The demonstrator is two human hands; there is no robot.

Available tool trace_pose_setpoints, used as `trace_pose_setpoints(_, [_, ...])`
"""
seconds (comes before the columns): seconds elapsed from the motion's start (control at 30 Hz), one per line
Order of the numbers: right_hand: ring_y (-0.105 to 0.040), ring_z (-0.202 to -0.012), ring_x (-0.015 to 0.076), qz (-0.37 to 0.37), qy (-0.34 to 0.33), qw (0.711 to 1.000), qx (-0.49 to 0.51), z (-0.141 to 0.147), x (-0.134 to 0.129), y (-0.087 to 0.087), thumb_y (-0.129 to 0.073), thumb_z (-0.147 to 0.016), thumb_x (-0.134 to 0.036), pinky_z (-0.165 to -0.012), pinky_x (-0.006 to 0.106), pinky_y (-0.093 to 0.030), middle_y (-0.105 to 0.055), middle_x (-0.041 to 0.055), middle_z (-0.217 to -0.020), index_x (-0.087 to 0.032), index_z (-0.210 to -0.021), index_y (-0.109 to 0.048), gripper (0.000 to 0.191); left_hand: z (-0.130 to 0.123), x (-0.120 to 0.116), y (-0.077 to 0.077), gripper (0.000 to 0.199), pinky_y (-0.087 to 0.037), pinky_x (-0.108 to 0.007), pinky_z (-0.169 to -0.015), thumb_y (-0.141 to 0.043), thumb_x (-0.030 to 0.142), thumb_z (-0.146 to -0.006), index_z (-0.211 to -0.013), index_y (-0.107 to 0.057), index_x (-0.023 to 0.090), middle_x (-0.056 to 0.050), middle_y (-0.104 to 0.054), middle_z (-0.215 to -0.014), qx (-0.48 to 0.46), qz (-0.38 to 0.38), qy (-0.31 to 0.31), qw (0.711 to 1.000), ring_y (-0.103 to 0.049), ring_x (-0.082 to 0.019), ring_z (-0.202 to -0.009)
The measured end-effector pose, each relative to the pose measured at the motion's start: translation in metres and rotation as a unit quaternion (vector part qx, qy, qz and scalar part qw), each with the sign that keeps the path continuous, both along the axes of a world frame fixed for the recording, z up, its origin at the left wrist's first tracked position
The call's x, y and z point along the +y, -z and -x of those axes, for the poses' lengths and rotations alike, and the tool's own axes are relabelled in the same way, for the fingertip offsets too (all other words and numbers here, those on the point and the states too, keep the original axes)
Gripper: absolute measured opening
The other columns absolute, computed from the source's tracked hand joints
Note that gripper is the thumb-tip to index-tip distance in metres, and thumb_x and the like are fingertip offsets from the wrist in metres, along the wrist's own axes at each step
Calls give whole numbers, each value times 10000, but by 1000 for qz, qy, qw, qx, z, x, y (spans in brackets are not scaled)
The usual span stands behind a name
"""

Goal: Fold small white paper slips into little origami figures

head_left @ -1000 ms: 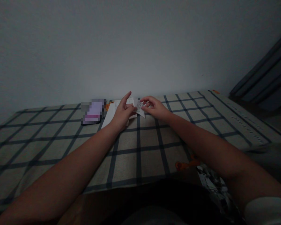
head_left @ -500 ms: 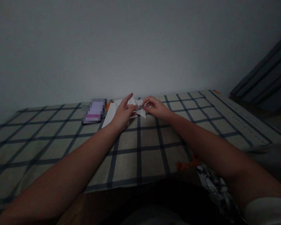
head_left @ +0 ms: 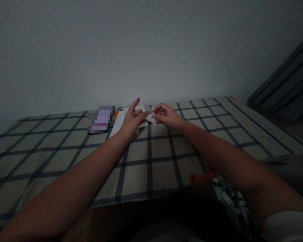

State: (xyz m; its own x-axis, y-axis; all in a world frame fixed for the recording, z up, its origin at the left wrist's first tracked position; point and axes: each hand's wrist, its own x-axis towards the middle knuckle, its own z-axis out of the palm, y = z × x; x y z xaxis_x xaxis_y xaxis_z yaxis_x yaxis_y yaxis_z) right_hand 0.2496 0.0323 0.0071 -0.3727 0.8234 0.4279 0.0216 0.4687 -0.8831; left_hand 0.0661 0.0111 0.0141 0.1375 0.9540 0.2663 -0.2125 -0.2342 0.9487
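A small folded piece of white paper (head_left: 151,118) with pointed corners and faint printed marks is between my two hands. My left hand (head_left: 133,120) grips its left side, thumb on top and index finger raised away. From the right, my right hand (head_left: 165,113) pinches the paper's edge between thumb and curled fingers. Beneath and beside my left hand lie flat white sheets (head_left: 118,121) on the cloth, partly covered by the hand. The exact folds are too small and dim to make out.
A checked tablecloth (head_left: 161,144) covers the table, which stands against a pale wall (head_left: 151,50). To the left lies a blurred-out phone (head_left: 102,119) with a lilac screen. Dark curtain fabric (head_left: 288,74) hangs at the right. Shiny crumpled material (head_left: 232,198) is below the near edge.
My left hand has shifted slightly left and its index finger has tilted. The folded paper has turned a little between the hands, showing more of its white face.
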Motion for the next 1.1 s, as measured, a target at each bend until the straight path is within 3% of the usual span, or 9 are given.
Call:
trace_pose_setpoints(0.1, [-565,-662,79,23,-4,999,43,1,1,-1,-698,-746,-199,-583,204,-505,-572,-33,-814,-203,-898,-524,232,-1,2,3,883,-544,-307,-824,-791,222,-701,-1469,-358,282,-61,-698,-1139,-20,-5,9,1000,-686,-160,-912])
trace_pose_setpoints(0.17, [-569,-646,75,38,2,997,66,2,1,-1,-681,-748,-173,-560,192,-499,-565,-45,-789,-210,-915,-515,238,-2,4,5,728,-535,-312,-851,-800,248,-708,-1368,-492,248,-71,-687,-1157,-10,12,16,1000,-681,-162,-928])
trace_pose_setpoints(0.27, [-576,-628,77,56,14,995,84,4,2,-2,-676,-738,-142,-553,188,-497,-564,-59,-754,-220,-956,-509,285,-1,6,8,363,-532,-288,-811,-767,381,-762,-1025,-685,145,-83,-716,-968,34,65,42,996,-675,-147,-820])
trace_pose_setpoints(0.4, [-586,-611,94,92,14,994,61,2,2,-3,-646,-797,-179,-577,218,-508,-589,-48,-721,-209,-1004,-532,238,-1,3,5,323,-518,-252,-703,-782,436,-735,-749,-686,128,-41,-679,-700,70,83,35,993,-617,-109,-628])
trace_pose_setpoints(0.47, [-584,-599,106,108,14,994,27,1,1,-4,-608,-860,-260,-582,237,-504,-597,-26,-695,-187,-922,-560,107,-1,-1,2,321,-497,-240,-647,-788,435,-724,-706,-676,135,-30,-667,-660,94,69,18,993,-590,-100,-581])
trace_pose_setpoints(0.6, [-541,-569,107,78,27,996,-44,-1,-1,-4,-572,-906,-379,-566,233,-443,-566,-12,-620,-168,-718,-549,285,0,-6,-2,292,-445,-224,-568,-768,404,-739,-667,-673,137,-28,-656,-614,141,45,19,989,-567,-95,-535])
trace_pose_setpoints(0.73, [-491,-565,98,33,23,997,-66,-2,-7,-8,-577,-896,-381,-540,222,-377,-513,-32,-597,-176,-672,-498,314,1,-6,-1,281,-443,-231,-557,-750,388,-736,-651,-669,133,-43,-666,-615,131,41,43,990,-578,-108,-530])
trace_pose_setpoints(0.83, [-469,-559,96,8,21,996,-91,0,-11,-10,-561,-900,-356,-541,226,-360,-492,-37,-593,-178,-661,-485,308,1,-9,-2,346,-402,-228,-502,-696,446,-784,-635,-682,133,-39,-634,-555,202,37,63,977,-545,-109,-487])
trace_pose_setpoints(1.1, [-479,-554,109,40,-12,993,-109,0,-9,-8,-433,-959,-433,-570,241,-384,-511,-18,-586,-172,-687,-528,389,3,-16,-8,406,-267,-226,-426,-638,480,-829,-586,-680,158,7,-514,-420,264,-21,64,962,-396,-87,-399])
